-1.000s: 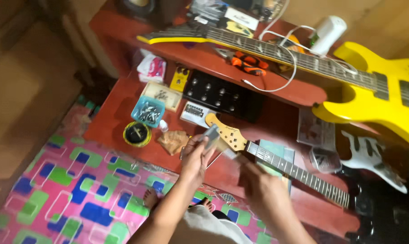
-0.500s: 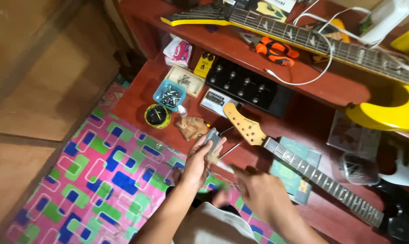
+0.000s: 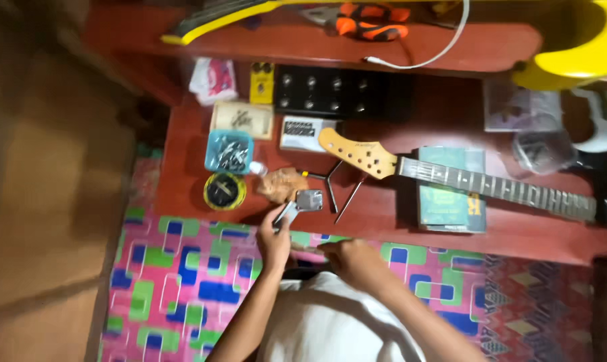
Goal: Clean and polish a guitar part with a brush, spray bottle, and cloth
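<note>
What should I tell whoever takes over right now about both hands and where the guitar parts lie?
Left hand: fingers hold a small metal plate raised at the low table's front edge.
Right hand: close by, just below the table edge; whether it holds anything cannot be told.
Guitar neck lies flat on the table, headstock bare. A Y-shaped wrench and a thin rod lie beside the headstock. Blue tray of small metal parts and a round tin sit to the left.
The plate is not on the guitar neck.

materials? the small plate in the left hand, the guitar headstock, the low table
Small plate in the left hand: looks like bare metal, grey with a dull shine. Guitar headstock: light wood, amber glossy finish, probably lacquered. Low table: seems wood, painted or stained reddish-brown, slight sheen.
</note>
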